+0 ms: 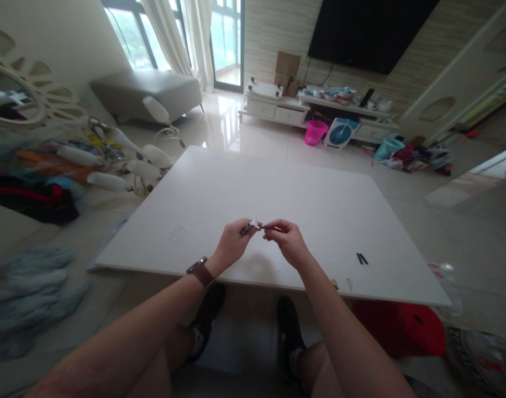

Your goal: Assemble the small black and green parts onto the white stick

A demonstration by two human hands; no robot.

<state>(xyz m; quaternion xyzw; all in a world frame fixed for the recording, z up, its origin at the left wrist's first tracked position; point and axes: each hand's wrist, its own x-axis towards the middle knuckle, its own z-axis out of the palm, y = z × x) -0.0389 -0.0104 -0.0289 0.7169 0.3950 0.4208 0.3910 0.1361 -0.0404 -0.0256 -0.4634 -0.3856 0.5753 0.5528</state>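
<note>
Head view: the left hand (232, 243) and the right hand (286, 241) each pinch one end of a small metal part (255, 224), held just above the white board (195, 210). The part looks light, stiff and easy to drop, so a fingertip grip at the ends suits it.

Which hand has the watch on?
The left hand: it has a brown-strapped watch on its wrist. The right hand has a bare wrist. Both pinch a small silvery part between them.

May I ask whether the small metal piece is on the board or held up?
Held up: left hand and right hand pinch the piece above the board.
</note>
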